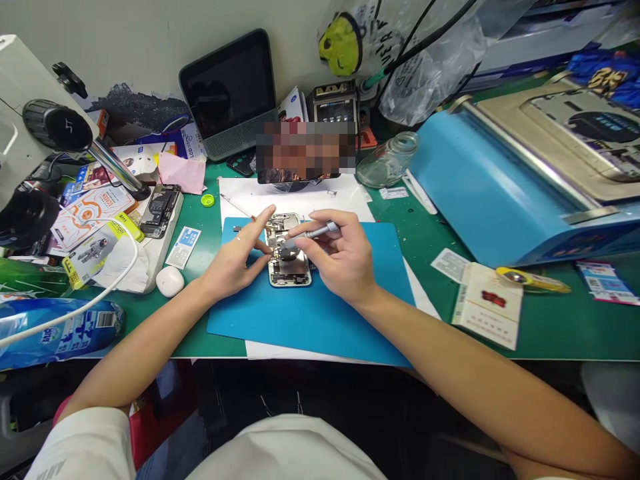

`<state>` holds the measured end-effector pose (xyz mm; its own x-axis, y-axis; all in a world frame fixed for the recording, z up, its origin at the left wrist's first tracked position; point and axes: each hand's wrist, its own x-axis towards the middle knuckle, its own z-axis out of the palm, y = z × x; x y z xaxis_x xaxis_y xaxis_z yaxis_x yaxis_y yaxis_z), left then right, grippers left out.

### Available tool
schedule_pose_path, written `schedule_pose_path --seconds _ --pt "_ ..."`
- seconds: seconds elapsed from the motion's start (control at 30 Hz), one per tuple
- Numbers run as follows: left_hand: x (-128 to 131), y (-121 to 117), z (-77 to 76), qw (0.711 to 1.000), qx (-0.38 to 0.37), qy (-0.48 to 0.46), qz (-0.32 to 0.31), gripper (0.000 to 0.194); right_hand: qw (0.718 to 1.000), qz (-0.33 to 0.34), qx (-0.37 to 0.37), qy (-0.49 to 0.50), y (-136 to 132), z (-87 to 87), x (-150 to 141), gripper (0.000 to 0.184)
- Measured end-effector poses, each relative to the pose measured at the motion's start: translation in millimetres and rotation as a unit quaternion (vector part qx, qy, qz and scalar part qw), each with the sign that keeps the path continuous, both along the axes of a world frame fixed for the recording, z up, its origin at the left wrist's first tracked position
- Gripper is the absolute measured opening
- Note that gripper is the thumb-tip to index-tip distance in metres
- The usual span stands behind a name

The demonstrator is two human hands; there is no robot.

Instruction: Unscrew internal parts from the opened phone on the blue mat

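Observation:
An opened phone (290,272) lies on a blue mat, its circuit board and inner parts bare. My left hand (235,260) is at its left side, fingers closed in at the phone's edge; whether a small part is pinched there I cannot make out. Between thumb and fingers, my right hand (345,260) grips a grey screwdriver (320,231), slanted with its lower end over the middle of the phone. A dark round piece (289,253) shows beneath that end. Just beyond my left fingers, a thin pointed tool (237,205) reaches over the white paper.
The blue mat (310,320) rests on white paper on a green bench. At left stand a microscope stand (120,167), boxes and a white earbud case (170,282). A propped screen (305,157), glass jar (390,160), blue machine (465,187) and cigarette pack (487,307) surround the mat.

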<state>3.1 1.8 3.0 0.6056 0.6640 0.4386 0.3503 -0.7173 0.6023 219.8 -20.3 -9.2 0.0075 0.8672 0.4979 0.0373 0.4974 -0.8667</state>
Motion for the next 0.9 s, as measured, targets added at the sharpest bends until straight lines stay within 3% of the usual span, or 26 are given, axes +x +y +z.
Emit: schedule_pose_path --seconds 0.9 --pt "0.0 0.2 -0.5 1.000 0.001 0.001 -0.002 0.090 1.000 0.006 -0.011 -0.004 -0.5 0.6 0.7 0.031"
